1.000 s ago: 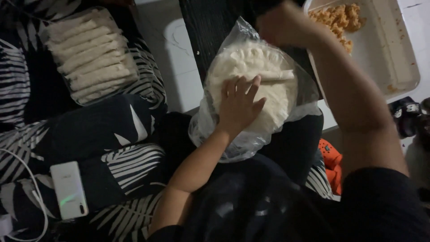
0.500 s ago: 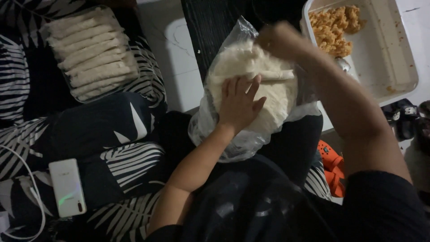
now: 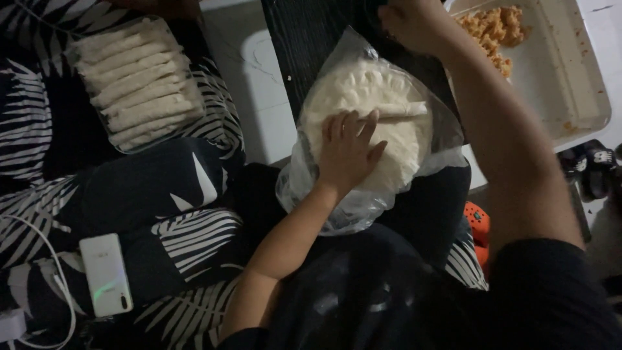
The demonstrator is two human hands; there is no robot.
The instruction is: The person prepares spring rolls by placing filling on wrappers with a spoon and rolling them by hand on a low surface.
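A stack of round white wrappers (image 3: 382, 110) lies in a clear plastic bag (image 3: 350, 207) on my lap. My left hand (image 3: 346, 152) presses flat on the stack with its fingers spread. Beyond the bag's far edge, my right hand (image 3: 414, 26) hovers over a dark board (image 3: 311, 39) with its fingers curled. Whether it grips anything is hidden. To the right of it stands a white tray (image 3: 570, 84) with orange crumbly filling (image 3: 492, 29) in its far corner.
A clear container of white rolled wraps (image 3: 136, 81) rests on leaf-patterned fabric at the left. A white phone (image 3: 105, 272) with a cable (image 3: 39, 259) lies at lower left. An orange object (image 3: 476, 223) shows by my right side.
My right hand came down onto the top of the wrapper stack, then lifted away to beyond the bag's far edge. My left hand stayed pressed on the stack.
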